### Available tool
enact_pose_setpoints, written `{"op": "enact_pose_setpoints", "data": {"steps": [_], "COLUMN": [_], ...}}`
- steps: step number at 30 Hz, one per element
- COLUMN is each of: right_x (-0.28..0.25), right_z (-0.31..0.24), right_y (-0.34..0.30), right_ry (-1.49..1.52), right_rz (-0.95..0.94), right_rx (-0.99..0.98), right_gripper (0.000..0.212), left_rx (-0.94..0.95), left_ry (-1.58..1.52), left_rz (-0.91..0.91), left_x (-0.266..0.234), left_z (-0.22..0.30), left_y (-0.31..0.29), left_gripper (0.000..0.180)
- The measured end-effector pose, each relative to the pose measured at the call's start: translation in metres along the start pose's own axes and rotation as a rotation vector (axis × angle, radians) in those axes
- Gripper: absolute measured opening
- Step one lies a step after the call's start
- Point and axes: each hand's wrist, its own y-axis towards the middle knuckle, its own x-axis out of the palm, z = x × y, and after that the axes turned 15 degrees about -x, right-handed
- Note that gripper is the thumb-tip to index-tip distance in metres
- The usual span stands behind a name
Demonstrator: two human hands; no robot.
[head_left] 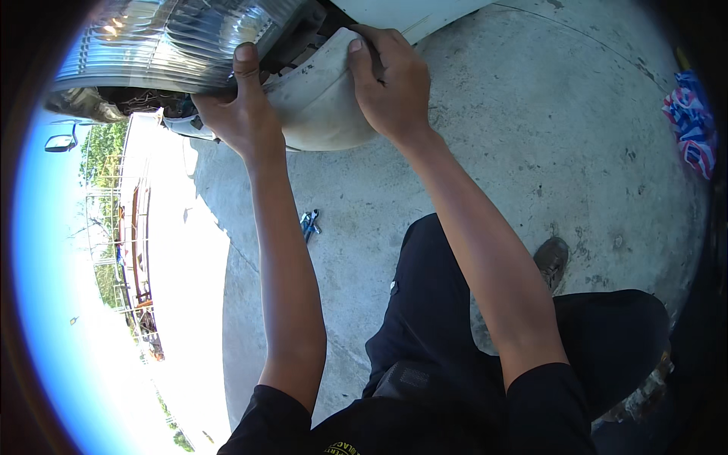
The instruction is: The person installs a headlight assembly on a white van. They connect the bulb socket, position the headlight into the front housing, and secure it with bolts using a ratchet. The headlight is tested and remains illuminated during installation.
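Both my hands are at a pale, scuffed bumper (318, 106) at the front corner of a vehicle, just below a large ribbed headlight (182, 45). My right hand (394, 91) grips the bumper's upper edge at its right end, the thumb on the near face and the fingers curled over the top. My left hand (243, 117) is wrapped over the bumper farther left. Its thumb points up in front of the headlight's lower edge, and its other fingers are hidden in the gap. Dark inner parts show between bumper and headlight.
A blue-handled hand tool (309, 224) lies on the concrete floor (500, 136) below the bumper. Red, white and blue cloth (691, 125) sits at the far right. My shoe (552, 262) and bent knees are beneath my arms. Bright sunlit ground and a fence are on the left.
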Motion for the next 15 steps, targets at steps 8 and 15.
{"op": "enact_pose_setpoints", "data": {"steps": [8, 15], "right_x": [0.012, 0.024], "right_z": [-0.025, -0.023], "right_y": [0.031, 0.045], "right_ry": [0.196, 0.153], "right_rz": [0.116, 0.106], "right_rx": [0.165, 0.361], "right_gripper": [0.027, 0.025], "left_rx": [0.023, -0.045], "left_ry": [0.031, 0.105], "left_rz": [0.04, 0.161], "left_x": [0.002, 0.001], "left_z": [-0.003, -0.004], "left_y": [0.002, 0.003], "left_gripper": [0.092, 0.086]}}
